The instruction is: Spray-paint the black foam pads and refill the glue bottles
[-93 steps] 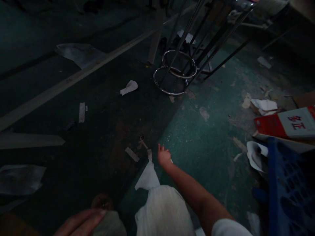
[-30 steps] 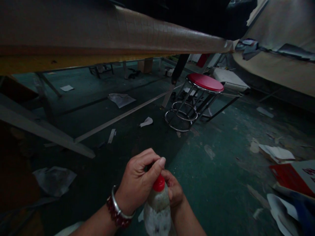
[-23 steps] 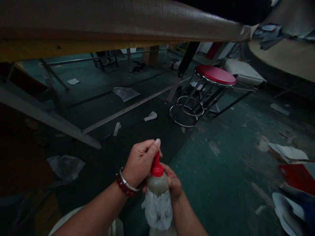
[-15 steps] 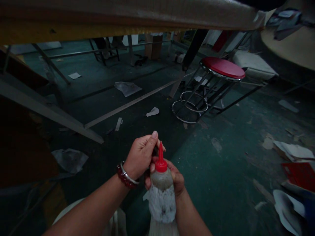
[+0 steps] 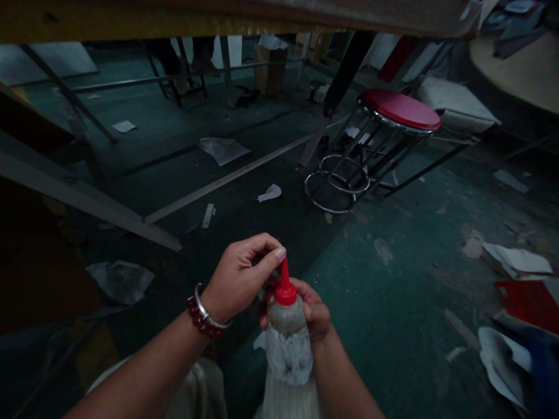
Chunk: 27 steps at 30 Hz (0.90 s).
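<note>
A cloudy squeeze bottle (image 5: pixel 289 355) with a red pointed nozzle cap (image 5: pixel 286 293) stands nearly upright low in the middle of the view. Whitish, stained material covers its lower body. My right hand (image 5: pixel 317 314) is wrapped round the bottle's neck from behind and the right side, some fingers hidden by it. My left hand (image 5: pixel 247 270), with a silver bangle (image 5: pixel 203 311) and dark red beads at the wrist, pinches the top of the nozzle between thumb and fingers. The nozzle's very tip is hidden under them.
A table edge (image 5: pixel 262 17) crosses the top, with a metal crossbar (image 5: pixel 231 177) below it. A red-topped stool (image 5: pixel 402 109) stands right of centre. Paper scraps (image 5: pixel 225 150) litter the green floor, and a red panel (image 5: pixel 528 304) lies at the far right.
My left hand has shifted from beside the nozzle onto its tip, and its thumb and fingers have closed there. The right hand still holds the bottle. The camera view has tilted slightly downward.
</note>
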Motion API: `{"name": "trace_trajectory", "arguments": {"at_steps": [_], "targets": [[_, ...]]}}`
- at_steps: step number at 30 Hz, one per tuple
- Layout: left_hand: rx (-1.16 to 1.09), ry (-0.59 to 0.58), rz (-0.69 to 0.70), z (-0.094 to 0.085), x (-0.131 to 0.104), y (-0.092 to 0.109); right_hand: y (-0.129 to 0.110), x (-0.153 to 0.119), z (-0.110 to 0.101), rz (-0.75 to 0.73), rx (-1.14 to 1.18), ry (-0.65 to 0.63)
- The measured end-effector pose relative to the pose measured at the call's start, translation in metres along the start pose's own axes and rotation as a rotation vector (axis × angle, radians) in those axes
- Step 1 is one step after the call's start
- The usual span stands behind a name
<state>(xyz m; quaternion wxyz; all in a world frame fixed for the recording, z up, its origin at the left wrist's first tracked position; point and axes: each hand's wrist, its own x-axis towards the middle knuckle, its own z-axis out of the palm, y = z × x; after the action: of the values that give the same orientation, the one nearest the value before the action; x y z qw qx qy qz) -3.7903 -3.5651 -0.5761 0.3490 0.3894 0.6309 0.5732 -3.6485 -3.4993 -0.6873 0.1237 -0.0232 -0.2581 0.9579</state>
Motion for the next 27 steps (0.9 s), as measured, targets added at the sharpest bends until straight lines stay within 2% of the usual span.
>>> {"name": "trace_trajectory", "arguments": {"at_steps": [6,10,19,27], "targets": [[0.040,0.016,0.000,0.000,0.000,-0.003,0.001,-0.003,0.004,0.052,0.043,-0.003],[0.006,-0.005,-0.011,0.001,0.000,-0.005,0.002,-0.002,0.006,0.095,0.082,-0.050],[-0.093,-0.080,-0.006,0.003,0.002,-0.012,0.004,-0.001,0.000,0.042,0.117,-0.160],[-0.176,-0.096,-0.069,0.001,0.006,-0.015,0.000,0.002,0.001,-0.046,0.121,-0.103]]}}
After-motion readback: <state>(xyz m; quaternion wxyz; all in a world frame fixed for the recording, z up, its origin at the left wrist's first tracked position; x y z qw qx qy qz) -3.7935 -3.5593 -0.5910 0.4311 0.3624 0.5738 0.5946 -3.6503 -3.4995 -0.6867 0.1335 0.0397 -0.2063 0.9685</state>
